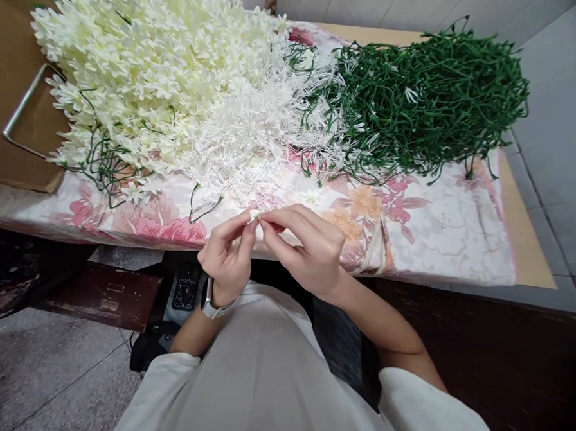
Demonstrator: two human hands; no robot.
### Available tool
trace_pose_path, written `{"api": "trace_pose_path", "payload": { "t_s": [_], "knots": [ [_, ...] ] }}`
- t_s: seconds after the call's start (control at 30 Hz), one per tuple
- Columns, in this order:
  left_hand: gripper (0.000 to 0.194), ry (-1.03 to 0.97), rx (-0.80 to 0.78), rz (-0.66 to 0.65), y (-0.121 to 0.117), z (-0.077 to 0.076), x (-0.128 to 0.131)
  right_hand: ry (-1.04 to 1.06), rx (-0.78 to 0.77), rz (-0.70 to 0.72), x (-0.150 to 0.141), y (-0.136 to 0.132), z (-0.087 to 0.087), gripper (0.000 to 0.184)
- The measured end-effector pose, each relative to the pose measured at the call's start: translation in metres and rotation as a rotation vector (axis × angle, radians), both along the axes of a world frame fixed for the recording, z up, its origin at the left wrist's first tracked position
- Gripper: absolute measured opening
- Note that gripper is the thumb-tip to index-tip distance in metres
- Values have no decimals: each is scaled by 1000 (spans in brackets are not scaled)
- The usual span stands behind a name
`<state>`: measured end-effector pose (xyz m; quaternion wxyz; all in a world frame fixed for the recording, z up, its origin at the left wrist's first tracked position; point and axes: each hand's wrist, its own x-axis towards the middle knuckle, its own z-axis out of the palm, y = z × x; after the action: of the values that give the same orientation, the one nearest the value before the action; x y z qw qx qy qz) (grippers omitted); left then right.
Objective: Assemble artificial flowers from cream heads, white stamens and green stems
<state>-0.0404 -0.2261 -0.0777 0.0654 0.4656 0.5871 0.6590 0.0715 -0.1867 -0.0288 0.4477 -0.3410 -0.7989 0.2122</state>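
Note:
My left hand [228, 251], with a watch on its wrist, is closed in a pinch on a small white artificial flower [254, 214] at the table's front edge. Against it, the thumb and fingers of my right hand [310, 245] are also pinched together; what they grip is too small to make out. Just beyond my hands lies a loose pile of thin white stamens [244, 136]. A green plastic stem [204, 214] rests on the cloth left of my fingers.
Cream-white artificial flowers [146, 60] are heaped at the back left, green plastic stems [434, 101] at the back right. A floral cloth [441, 236] covers the table. At the left stands a brown board [14, 98] with a metal handle [26, 102]. Tiled wall lies behind.

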Motion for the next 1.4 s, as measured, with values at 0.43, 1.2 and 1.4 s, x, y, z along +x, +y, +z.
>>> {"api": "trace_pose_path", "payload": {
  "t_s": [0.43, 1.2, 1.4],
  "knots": [
    [19, 127, 232, -314, -1, 0, -7, 258, 154, 30, 9, -5, -15, 24],
    [17, -525, -178, -696, -3, 29, -12, 260, 133, 9, 19, -19, -12, 29],
    [12, -578, -237, -789, 0, 28, -14, 297, 83, -21, 20, -19, -13, 28]
  ]
}}
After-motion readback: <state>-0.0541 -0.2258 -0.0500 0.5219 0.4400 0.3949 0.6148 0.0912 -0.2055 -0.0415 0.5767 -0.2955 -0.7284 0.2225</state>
